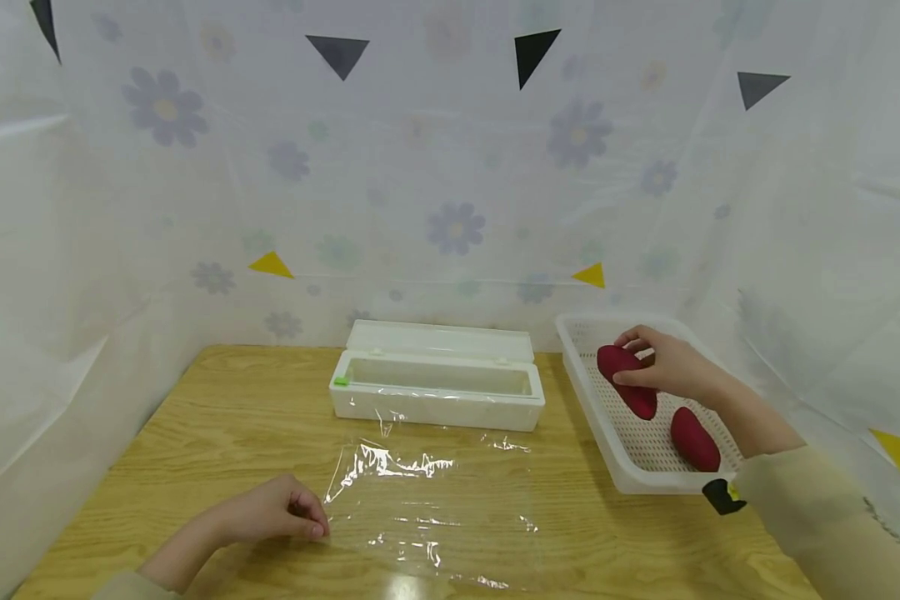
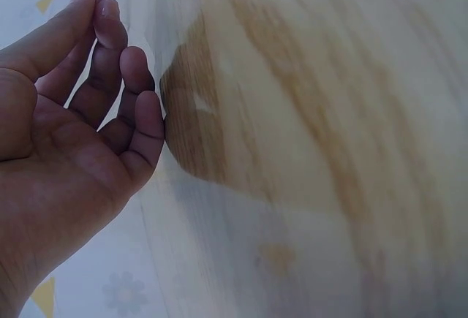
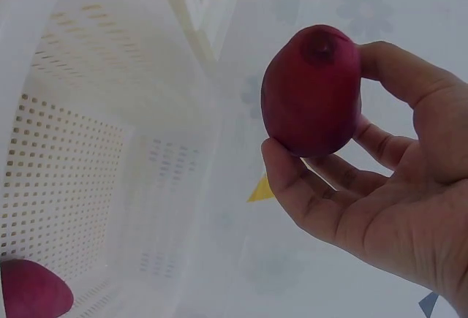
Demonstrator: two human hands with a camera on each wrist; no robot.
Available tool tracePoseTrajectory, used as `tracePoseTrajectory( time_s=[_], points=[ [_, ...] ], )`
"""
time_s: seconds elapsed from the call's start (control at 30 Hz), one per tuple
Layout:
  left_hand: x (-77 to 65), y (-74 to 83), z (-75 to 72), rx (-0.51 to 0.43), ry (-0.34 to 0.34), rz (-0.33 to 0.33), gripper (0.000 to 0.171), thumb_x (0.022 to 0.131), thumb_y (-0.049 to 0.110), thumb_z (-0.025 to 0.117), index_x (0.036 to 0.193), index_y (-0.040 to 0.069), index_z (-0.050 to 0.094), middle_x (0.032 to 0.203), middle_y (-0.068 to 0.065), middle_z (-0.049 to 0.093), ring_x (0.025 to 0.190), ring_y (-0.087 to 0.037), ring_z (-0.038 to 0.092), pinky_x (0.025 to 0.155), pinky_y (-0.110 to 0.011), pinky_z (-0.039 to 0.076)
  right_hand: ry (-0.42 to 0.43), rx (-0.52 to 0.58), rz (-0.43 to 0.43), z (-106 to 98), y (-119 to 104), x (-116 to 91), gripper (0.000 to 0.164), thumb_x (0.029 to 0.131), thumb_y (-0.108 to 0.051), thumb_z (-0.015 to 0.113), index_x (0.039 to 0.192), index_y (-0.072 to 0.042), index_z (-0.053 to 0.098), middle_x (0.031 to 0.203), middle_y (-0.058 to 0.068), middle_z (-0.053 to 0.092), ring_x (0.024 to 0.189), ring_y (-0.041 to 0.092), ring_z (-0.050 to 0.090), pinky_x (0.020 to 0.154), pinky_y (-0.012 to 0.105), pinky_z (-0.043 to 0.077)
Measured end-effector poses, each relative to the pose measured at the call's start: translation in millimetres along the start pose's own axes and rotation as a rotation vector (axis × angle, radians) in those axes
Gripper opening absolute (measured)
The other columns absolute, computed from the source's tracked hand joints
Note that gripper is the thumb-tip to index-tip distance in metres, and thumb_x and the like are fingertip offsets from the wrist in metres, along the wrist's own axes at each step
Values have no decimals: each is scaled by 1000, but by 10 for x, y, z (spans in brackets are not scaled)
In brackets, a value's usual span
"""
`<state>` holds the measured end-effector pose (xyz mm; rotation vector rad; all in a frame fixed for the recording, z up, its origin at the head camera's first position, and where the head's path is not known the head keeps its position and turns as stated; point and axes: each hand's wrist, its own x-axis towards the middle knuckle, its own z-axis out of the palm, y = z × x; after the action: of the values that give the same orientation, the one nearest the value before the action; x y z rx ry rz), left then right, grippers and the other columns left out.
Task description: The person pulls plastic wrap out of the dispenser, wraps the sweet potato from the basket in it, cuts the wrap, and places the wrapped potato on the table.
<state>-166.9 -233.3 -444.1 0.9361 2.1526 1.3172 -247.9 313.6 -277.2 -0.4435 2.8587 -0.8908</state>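
One dark red fruit (image 1: 639,402) hung over the white basket (image 1: 656,482)

And there it was: the right hand (image 1: 663,362) held the dark red fruit above the basket floor, thumb on one side and fingers curled round the other. It looked a solid, firm handful to me, probably of middling weight, with a smooth skin that could slip if pinched near an end. Round the waist, just where those fingers sat, seemed the surest place to grasp it.

Over on the other side, the left hand (image 1: 270,512) was low at the worktop (image 1: 270,400), thumb against fingertips, nipping the left edge of the clear film (image 1: 465,500). Nearly weightless stuff, I reckoned, limp and clingy, apt to crease or tear; an edge or corner was the spot to hold, and lightly. The sheet lay glinting across the wood, reaching back to the front of the white box (image 1: 435,408).

Now, the containers! The basket stood at the right, a second fruit (image 1: 694,440) lying on its perforated floor near the front, apart from the one in hand. The box stood to its left, lid (image 1: 438,340) tipped back, a green tab (image 1: 341,381) at its left end; its contents I could not make out.
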Motion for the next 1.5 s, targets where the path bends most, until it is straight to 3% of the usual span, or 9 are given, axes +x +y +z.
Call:
tracePoseTrajectory(
  time_s=[0.27, 0.63, 1.0, 1.3, 1.5],
  points=[
    [-3, 19, -1, 8, 3, -1, 16, 88, 21, 66, 90, 6, 72, 82, -8, 71, 69, 3, 55, 57, -21, 49, 28, -36, -56, 21, -221, -32, 58, 83, -37, 72, 125, -8, 46, 127, 21, 51, 110, 37, 56, 71, 33, 53],
    [-9, 32, -5, 6, 4, -5, 16, 88, 21, 66, 89, 6, 72, 81, -7, 71, 68, 3, 55, 56, -21, 49, 62, -56, -138, 123, -573, -48, 52, 81, -30, 75, 123, -10, 49, 122, 16, 56, 108, 34, 56, 65, 29, 53],
    [-40, -31, -18, 20, 9, -14, 15, 88, 20, 65, 91, 7, 72, 83, -6, 71, 69, 2, 55, 57, -22, 49, 54, 73, -203, 320, -831, -41, 51, 82, -23, 74, 125, -14, 48, 120, 13, 56, 108, 32, 56, 65, 33, 56],
    [-48, -36, -5, 13, 9, -6, 15, 88, 20, 65, 91, 7, 72, 83, -7, 71, 70, 3, 56, 58, -21, 49, 39, 149, -266, 528, -1069, -56, 50, 81, -16, 75, 124, -15, 50, 119, 12, 56, 92, 26, 62, 65, 32, 56],
    [-55, -21, -4, 10, 12, -13, 14, 88, 20, 65, 91, 7, 72, 84, -6, 71, 71, 2, 56, 59, -21, 49, -16, 165, -328, 685, -1174, -65, 50, 81, -16, 75, 124, -17, 49, 116, 12, 57, 87, 22, 64, 65, 31, 56]
  ],
)
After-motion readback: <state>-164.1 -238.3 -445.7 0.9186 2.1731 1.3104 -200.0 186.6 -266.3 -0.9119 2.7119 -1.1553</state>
